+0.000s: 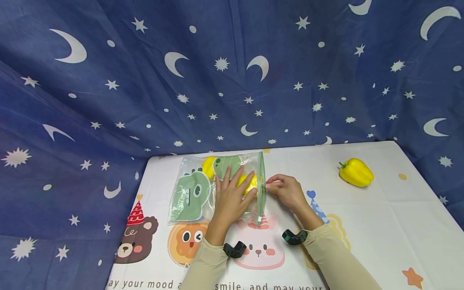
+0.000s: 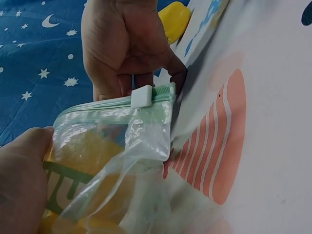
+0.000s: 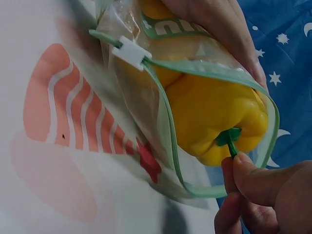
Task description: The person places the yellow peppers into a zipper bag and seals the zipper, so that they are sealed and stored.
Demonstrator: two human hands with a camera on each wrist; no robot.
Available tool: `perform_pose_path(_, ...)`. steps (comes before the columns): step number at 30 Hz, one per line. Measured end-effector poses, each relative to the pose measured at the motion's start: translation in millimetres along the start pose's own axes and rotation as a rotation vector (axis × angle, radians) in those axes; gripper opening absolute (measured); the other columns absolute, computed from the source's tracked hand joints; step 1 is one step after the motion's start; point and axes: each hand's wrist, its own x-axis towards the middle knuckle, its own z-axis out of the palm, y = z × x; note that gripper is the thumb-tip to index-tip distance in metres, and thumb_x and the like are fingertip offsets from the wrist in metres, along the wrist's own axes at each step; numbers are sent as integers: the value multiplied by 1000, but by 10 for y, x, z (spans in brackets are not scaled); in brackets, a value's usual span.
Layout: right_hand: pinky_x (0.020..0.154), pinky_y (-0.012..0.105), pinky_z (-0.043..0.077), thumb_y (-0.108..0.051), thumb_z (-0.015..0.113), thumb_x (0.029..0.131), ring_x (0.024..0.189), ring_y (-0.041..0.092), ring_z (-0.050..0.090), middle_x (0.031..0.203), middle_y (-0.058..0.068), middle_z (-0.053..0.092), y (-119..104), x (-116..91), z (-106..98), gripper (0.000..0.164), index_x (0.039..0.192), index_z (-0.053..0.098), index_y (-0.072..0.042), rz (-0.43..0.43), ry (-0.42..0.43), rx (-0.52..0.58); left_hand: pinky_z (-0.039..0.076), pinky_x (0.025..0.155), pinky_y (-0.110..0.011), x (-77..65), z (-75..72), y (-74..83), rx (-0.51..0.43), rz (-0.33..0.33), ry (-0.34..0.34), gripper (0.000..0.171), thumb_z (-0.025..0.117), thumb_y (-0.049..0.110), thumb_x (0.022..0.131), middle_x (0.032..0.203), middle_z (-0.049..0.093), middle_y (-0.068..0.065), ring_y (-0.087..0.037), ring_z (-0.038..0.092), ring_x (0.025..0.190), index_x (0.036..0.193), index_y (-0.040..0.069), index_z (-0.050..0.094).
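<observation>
A clear zip bag (image 1: 175, 204) with a green dinosaur print lies on the table, its green-edged mouth turned right. Inside it sits a yellow bell pepper (image 3: 209, 109), close to the opening, with more yellow showing deeper in the bag. The left hand (image 1: 231, 201) rests on top of the bag with its fingers spread. At the mouth, the right hand (image 1: 288, 194) pinches the pepper's green stem (image 3: 231, 141) between thumb and fingers. The white zip slider (image 3: 131, 52) is at one end of the mouth, which gapes around the pepper in the right wrist view.
Another yellow bell pepper (image 1: 356, 172) lies at the right, toward the back of the table. The white tablecloth (image 1: 391, 217) carries cartoon prints and lettering. A blue curtain (image 1: 217, 80) with moons and stars hangs behind and at the sides.
</observation>
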Motion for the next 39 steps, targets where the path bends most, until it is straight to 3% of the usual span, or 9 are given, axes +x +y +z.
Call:
perform_pose_path(11,59,22,47,-20,81,88,66,10,63,86,12,79,-5,-21,49,18,100,75,-8,-26,6,-55,7,121,-72,-7,10,-1,16,6,-9,54,40,62,103,166,36,6,-36,21,157,154,44,43)
perform_pose_path(24,73,30,46,-23,80,89,71,13,65,84,8,80,49,-68,-62,16,101,75,-13,-41,0,-134,8,122,-71,-12,50,-14,71,0,0,53,43,61,102,160,46,6,-33,24,157,152,44,46)
perform_pose_path(33,72,27,49,-22,80,90,74,15,68,88,9,80,94,-54,-135,20,104,75,-10,-47,-15,-93,8,122,-71,1,33,2,97,2,-10,53,42,62,103,161,45,6,-35,24,157,153,44,45)
perform_pose_path(39,70,23,52,-19,77,92,84,19,71,100,14,79,112,-56,-318,23,110,73,-5,-41,-49,-38,9,122,-71,-8,60,5,127,4,-3,53,40,62,103,160,45,6,-35,25,156,152,44,45)
